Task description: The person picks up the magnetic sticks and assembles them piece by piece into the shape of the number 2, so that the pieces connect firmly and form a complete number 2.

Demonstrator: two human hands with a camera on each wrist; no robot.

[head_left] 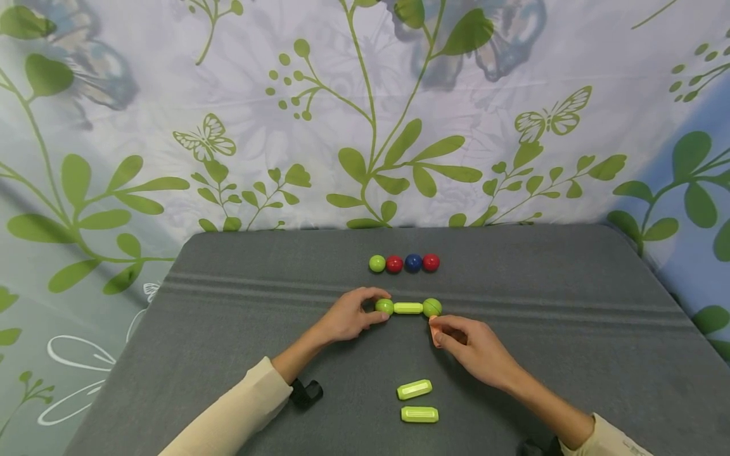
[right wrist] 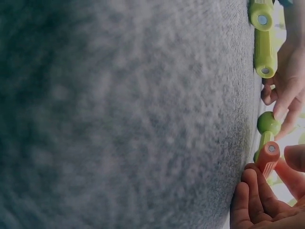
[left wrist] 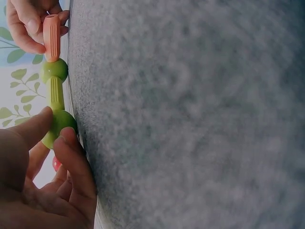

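My left hand [head_left: 349,315] pinches a green ball [head_left: 384,307] between thumb and fingers. A yellow-green magnetic rod [head_left: 408,308] joins that ball to a second green ball [head_left: 432,308] on its right. My right hand [head_left: 478,349] holds an orange magnetic rod [head_left: 435,334] at the near side of the second ball. In the left wrist view the far end of the orange rod [left wrist: 52,40] meets this ball [left wrist: 55,71]. A round metallic spot shows on the rod's free end [right wrist: 271,149] in the right wrist view.
Beyond the hands a row holds a green ball [head_left: 377,263], a red ball [head_left: 394,264], a blue ball [head_left: 413,263] and another red ball [head_left: 431,262]. Two loose yellow-green rods [head_left: 414,389] lie nearer me on the grey table [head_left: 228,380]. A patterned cloth [head_left: 245,95] hangs behind.
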